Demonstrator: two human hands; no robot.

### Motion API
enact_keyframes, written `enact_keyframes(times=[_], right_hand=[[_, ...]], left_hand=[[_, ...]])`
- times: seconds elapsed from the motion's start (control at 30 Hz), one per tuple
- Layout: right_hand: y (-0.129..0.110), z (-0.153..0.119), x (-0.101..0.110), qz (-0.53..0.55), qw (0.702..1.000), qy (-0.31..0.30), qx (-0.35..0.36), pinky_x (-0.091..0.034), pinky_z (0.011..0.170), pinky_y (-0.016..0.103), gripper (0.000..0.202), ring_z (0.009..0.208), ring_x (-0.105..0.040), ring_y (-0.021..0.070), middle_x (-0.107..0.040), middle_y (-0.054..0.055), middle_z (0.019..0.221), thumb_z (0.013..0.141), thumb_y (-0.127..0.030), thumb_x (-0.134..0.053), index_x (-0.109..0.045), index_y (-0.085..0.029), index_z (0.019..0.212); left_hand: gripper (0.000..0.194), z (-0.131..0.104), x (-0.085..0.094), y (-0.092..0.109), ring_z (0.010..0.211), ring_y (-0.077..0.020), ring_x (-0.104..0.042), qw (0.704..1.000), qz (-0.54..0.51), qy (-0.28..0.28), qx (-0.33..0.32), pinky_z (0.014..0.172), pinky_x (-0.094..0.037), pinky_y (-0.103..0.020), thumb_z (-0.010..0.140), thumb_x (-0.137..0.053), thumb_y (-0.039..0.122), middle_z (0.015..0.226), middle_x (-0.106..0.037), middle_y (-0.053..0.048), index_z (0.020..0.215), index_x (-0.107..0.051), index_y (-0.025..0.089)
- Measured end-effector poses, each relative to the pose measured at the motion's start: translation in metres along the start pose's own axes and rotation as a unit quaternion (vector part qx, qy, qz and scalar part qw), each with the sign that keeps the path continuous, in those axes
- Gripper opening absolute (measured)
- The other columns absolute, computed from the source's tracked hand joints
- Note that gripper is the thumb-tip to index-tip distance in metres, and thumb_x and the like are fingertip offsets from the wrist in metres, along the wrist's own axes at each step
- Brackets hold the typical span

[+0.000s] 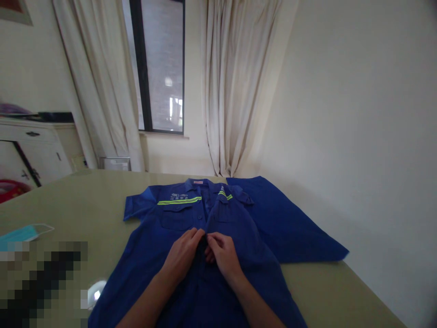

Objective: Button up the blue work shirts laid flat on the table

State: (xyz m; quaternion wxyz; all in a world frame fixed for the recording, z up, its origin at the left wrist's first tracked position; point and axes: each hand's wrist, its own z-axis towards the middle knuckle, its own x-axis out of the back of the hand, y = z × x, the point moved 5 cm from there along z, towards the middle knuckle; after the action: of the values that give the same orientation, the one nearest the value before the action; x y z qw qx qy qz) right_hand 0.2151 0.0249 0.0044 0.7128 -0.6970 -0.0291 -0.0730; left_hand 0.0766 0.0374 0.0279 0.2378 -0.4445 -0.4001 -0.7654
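A blue short-sleeved work shirt point(177, 218) with yellow-green reflective stripes across the chest lies face up on a beige table point(85, 200), collar away from me. My left hand point(184, 255) and my right hand point(221, 253) meet at the shirt's front placket, fingertips pinching the fabric edges at mid-chest. Both forearms rest along the lower part of the shirt. A second blue garment point(290, 228) lies flat under and to the right of the shirt.
A light blue face mask point(23, 233) lies at the table's left edge, beside a pixelated patch. A white cabinet point(30, 150) stands at far left. Cream curtains point(235, 91) frame a window behind. A bare wall runs along the right.
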Motion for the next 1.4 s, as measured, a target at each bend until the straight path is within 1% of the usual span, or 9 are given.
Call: enact_keyframes(times=[0.07,0.13,0.3,0.43,0.6,0.8,1.03,1.3,1.4], right_hand=[[0.006,0.003,-0.001,0.041,0.999,-0.008,-0.024,-0.041,0.042,0.023,0.05,0.044,-0.059,0.0148,-0.065,0.0,0.058,0.083,-0.061,-0.059,-0.07,-0.015,0.097],[0.007,0.005,0.001,0.025,1.0,0.001,-0.01,-0.041,0.043,0.022,0.044,0.044,-0.058,0.0147,-0.065,-0.001,0.058,0.08,-0.058,-0.064,-0.067,-0.016,0.094],[-0.007,-0.002,0.008,-0.115,0.987,0.049,0.098,-0.047,0.059,0.026,0.013,0.062,-0.063,0.017,-0.068,0.002,0.071,0.083,-0.03,-0.061,-0.069,-0.019,0.082],[-0.015,-0.007,0.009,-0.19,0.969,0.075,0.141,-0.046,0.067,0.026,0.01,0.07,-0.063,0.0168,-0.068,0.003,0.079,0.081,-0.017,-0.061,-0.07,-0.02,0.08],[-0.012,-0.003,0.012,-0.179,0.973,0.075,0.124,-0.045,0.066,0.026,0.005,0.07,-0.062,0.017,-0.068,0.002,0.077,0.08,-0.02,-0.069,-0.071,-0.019,0.076],[-0.013,-0.001,0.015,-0.142,0.978,0.058,0.138,-0.045,0.066,0.025,0.003,0.069,-0.06,0.0157,-0.069,0.001,0.081,0.08,-0.021,-0.072,-0.073,-0.019,0.082],[-0.017,-0.005,0.011,-0.197,0.965,0.064,0.162,-0.043,0.066,0.025,0.01,0.067,-0.059,0.0141,-0.064,-0.001,0.081,0.08,-0.011,-0.066,-0.07,-0.02,0.079],[-0.016,-0.007,0.009,-0.235,0.957,0.077,0.152,-0.042,0.065,0.024,0.014,0.065,-0.058,0.0138,-0.064,-0.002,0.083,0.079,-0.009,-0.064,-0.068,-0.021,0.084],[-0.017,-0.009,0.009,-0.237,0.956,0.079,0.155,-0.042,0.065,0.024,0.013,0.065,-0.058,0.0139,-0.064,-0.001,0.082,0.079,-0.009,-0.064,-0.068,-0.021,0.083]], left_hand=[[0.028,0.0,0.0,0.0,0.097,-0.0197,-0.064,1.0,-0.016,0.018,0.01,0.085,-0.048,-0.029,0.098,-0.038,0.012,0.102,-0.066,-0.003,0.108,-0.06,0.026],[0.027,0.0,-0.001,0.0,0.095,-0.0195,-0.065,0.998,-0.049,0.035,0.008,0.085,-0.049,-0.029,0.101,-0.035,0.015,0.1,-0.067,-0.003,0.104,-0.06,0.025],[0.026,-0.002,-0.002,0.002,0.094,-0.0192,-0.068,0.988,-0.147,0.046,-0.008,0.087,-0.05,-0.03,0.103,-0.035,0.022,0.101,-0.071,-0.004,0.103,-0.061,0.025],[0.02,-0.002,0.0,0.003,0.087,-0.0206,-0.069,0.982,-0.179,0.052,0.016,0.079,-0.048,-0.03,0.102,-0.044,0.034,0.092,-0.072,-0.002,0.097,-0.062,0.025],[0.015,0.003,-0.003,-0.008,0.079,-0.0193,-0.069,0.969,-0.239,0.038,0.048,0.072,-0.046,-0.027,0.096,-0.051,0.032,0.083,-0.073,0.0,0.092,-0.064,0.024],[0.015,0.005,-0.005,-0.012,0.078,-0.0179,-0.067,0.961,-0.271,0.037,0.027,0.072,-0.047,-0.026,0.094,-0.051,0.031,0.084,-0.072,0.0,0.095,-0.063,0.023],[0.021,0.004,-0.009,-0.018,0.083,-0.0218,-0.07,0.959,-0.267,0.069,0.07,0.077,-0.05,-0.031,0.089,-0.056,0.036,0.09,-0.076,-0.004,0.096,-0.07,0.021],[0.023,0.005,-0.018,-0.022,0.085,-0.0227,-0.074,0.933,-0.34,0.063,0.095,0.078,-0.054,-0.031,0.084,-0.059,0.033,0.091,-0.079,-0.005,0.096,-0.071,0.019],[0.022,0.006,-0.018,-0.023,0.085,-0.0224,-0.074,0.931,-0.343,0.066,0.101,0.078,-0.055,-0.031,0.082,-0.06,0.032,0.09,-0.079,-0.004,0.095,-0.07,0.019]])
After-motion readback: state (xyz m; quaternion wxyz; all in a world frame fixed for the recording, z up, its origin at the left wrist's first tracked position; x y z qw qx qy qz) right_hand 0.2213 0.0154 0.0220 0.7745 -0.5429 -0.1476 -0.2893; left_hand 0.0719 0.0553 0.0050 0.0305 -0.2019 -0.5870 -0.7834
